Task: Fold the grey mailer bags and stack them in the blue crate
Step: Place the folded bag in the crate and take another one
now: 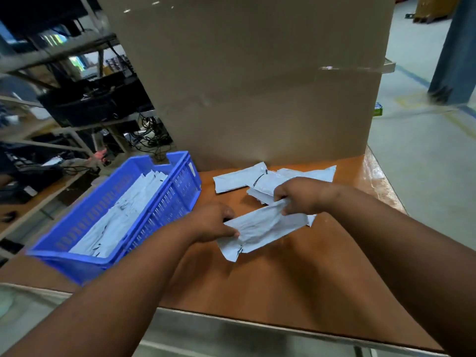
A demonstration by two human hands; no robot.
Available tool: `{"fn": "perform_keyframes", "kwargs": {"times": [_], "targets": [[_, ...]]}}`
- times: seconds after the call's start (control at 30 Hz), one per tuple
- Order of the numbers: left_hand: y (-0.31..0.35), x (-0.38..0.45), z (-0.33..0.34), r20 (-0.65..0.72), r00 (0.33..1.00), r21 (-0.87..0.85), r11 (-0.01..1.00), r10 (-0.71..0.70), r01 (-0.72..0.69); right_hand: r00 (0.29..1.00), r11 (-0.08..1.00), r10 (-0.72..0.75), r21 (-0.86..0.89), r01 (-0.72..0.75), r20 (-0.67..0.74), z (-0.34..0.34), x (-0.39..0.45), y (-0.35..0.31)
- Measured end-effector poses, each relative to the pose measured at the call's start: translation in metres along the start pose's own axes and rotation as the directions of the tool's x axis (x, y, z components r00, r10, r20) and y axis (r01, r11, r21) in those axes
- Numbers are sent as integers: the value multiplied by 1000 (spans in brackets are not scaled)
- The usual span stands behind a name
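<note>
A: Where are we with this one?

B: We've got a grey bag [262, 229] held over the near middle of the table [296, 284]. Our left hand [213, 222] pinches its near-left end between thumb and curled fingers, and our right hand [298, 195] grips the far-right end, fingers curled round the edge.

A: So we're mid-fold?

B: We'd say so. It already looks like a long narrow strip, so the next move probably calls for bringing the two ends together and pressing the crease flat.

A: And then?

B: Then it goes left into the blue crate [164, 199], on top of the folded bags [121, 215] lying along it. We'll need to lay it in line with those.

A: Anything left to do?

B: A few loose bags [242, 177] wait on the far side, just beyond our right hand, before the cardboard box [257, 86].
</note>
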State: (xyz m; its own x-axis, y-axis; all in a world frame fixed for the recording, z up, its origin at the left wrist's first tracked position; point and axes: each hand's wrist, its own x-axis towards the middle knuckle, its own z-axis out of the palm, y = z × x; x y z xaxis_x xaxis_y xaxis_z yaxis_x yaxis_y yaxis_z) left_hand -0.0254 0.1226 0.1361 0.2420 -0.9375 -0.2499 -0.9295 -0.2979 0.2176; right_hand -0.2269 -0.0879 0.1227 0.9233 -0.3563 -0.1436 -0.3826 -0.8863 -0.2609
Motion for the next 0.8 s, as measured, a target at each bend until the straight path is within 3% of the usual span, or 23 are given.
{"fn": "perform_keyframes", "kwargs": {"times": [0.17, 0.33, 0.47, 0.6, 0.8], "targets": [[-28, -36, -66, -87, 988, -50, 991, -128, 124, 994, 995, -86, -54, 82, -70, -55, 54, -51], [-73, -64, -122, -103, 968, 93, 967, -227, 236, 977, 967, -191, -191, 170, -100, -101, 117, -129], [-122, -99, -156, -130, 942, 156, 931, -311, 329, 955, 951, -267, -198, 239, -131, -126, 169, -200], [-186, -140, -179, -150, 907, 159, 896, -394, 415, 931, 922, -355, -200, 333, -88, -130, 226, -281], [-275, -174, -177, -52, 848, 93, 843, -528, 530, 913, 888, -408, -228, 399, 10, -96, 321, -389]]}}
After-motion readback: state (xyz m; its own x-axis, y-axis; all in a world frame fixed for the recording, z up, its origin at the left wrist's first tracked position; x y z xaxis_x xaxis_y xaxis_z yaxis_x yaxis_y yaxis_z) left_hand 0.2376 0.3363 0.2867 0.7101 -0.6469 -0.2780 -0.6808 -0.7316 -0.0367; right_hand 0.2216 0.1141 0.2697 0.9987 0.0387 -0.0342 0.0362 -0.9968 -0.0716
